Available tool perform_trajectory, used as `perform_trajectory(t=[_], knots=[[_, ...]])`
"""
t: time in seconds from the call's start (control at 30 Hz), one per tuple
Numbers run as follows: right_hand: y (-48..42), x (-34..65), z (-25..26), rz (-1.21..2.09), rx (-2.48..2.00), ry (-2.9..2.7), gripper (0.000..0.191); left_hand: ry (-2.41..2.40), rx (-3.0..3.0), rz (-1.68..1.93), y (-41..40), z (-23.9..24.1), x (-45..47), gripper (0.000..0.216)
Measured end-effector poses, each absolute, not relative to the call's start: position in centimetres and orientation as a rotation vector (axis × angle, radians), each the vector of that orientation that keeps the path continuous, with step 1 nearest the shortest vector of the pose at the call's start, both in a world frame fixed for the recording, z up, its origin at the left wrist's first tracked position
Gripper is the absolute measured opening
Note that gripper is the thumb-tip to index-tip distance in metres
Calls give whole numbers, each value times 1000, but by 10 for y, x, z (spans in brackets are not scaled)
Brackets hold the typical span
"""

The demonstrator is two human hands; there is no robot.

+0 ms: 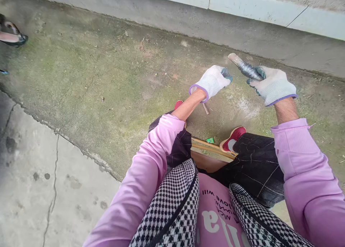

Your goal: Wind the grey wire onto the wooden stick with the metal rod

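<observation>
While right hand (272, 85) grips grey spool-like rod (245, 68), fingers closed round lower end, tip angled toward 10 o'clock, kept clear of ground. Left hand (212, 81) gloved, curled narrow, contents hidden, cannot tell. Small stick (205, 108) on concrete (107, 85) at 6 o'clock of left wrist. Red shoes (233, 138) planted below hands, seated posture bracing arms.

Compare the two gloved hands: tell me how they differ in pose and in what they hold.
The right hand grips a grey stick-like object that points up and to the left; the left hand shows nothing in its grasp. The right hand is raised with its back to the camera; the left hand reaches forward and down. Both wear white knit gloves with purple cuffs.
</observation>
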State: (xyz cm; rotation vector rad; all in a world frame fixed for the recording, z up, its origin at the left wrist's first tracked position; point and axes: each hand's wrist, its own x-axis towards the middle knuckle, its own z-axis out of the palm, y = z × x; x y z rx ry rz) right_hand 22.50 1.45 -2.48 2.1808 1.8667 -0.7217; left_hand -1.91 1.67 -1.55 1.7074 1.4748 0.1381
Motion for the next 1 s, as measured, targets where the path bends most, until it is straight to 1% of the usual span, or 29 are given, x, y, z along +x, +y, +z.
perform_trajectory(t=[0.17,0.4,0.53,0.83,1.0], knots=[[15,225,-25,-706,2182,1880,39,1467,1854,21,19,-11,-20,32],[19,232,-33,-693,2180,1937,20,1457,1927,-31,18,-10,-18,39],[18,234,-36,-710,2211,1929,15,1480,1948,-9,13,-9,-18,40],[17,232,-36,-724,2241,1894,19,1461,1982,49,7,-9,-19,37],[16,230,-32,-762,2247,1850,28,1460,1986,58,6,-10,-20,37]])
